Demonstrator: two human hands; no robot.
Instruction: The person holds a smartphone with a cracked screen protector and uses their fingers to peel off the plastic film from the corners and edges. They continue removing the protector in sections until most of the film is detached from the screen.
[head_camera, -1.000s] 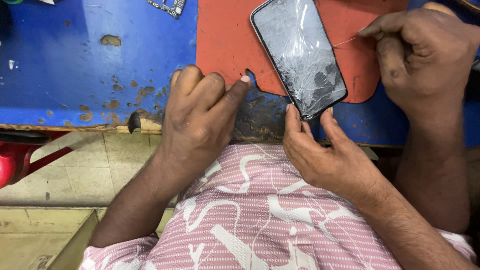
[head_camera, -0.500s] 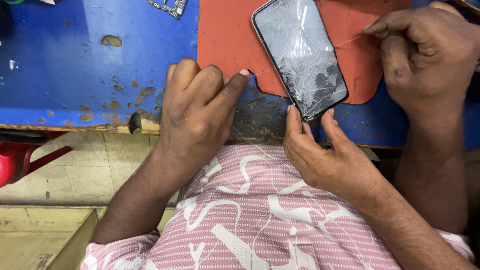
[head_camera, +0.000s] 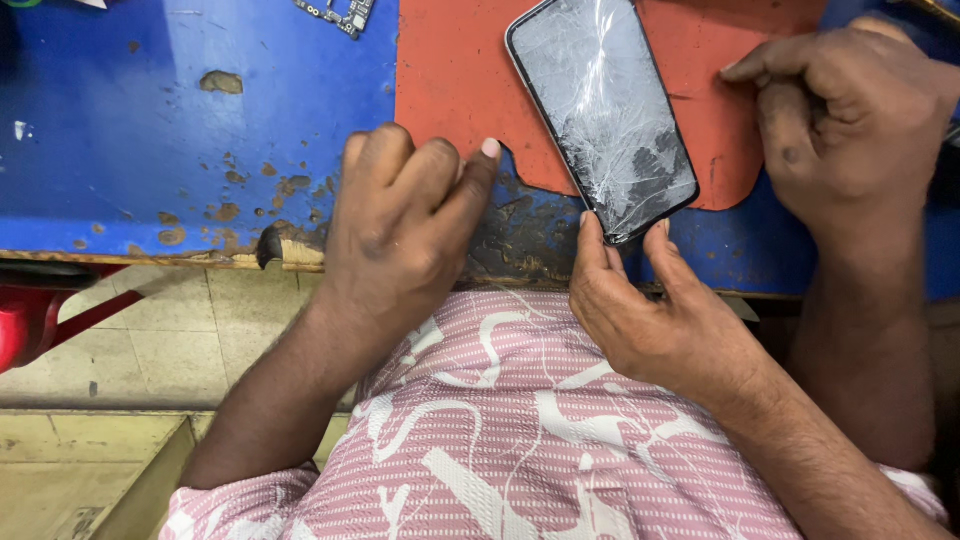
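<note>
Right grip (head_camera: 655, 320) pinches cracked phone's (head_camera: 605, 115) near end (fingertips only).

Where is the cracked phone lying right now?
In the head view, the cracked phone lies tilted on the red mat, upper centre-right, its near corner pinched by the right hand.

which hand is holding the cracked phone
The right hand, gripping the cracked phone by its near corner. The left hand is curled at the bench edge; another person's hand rests on the red mat.
</note>
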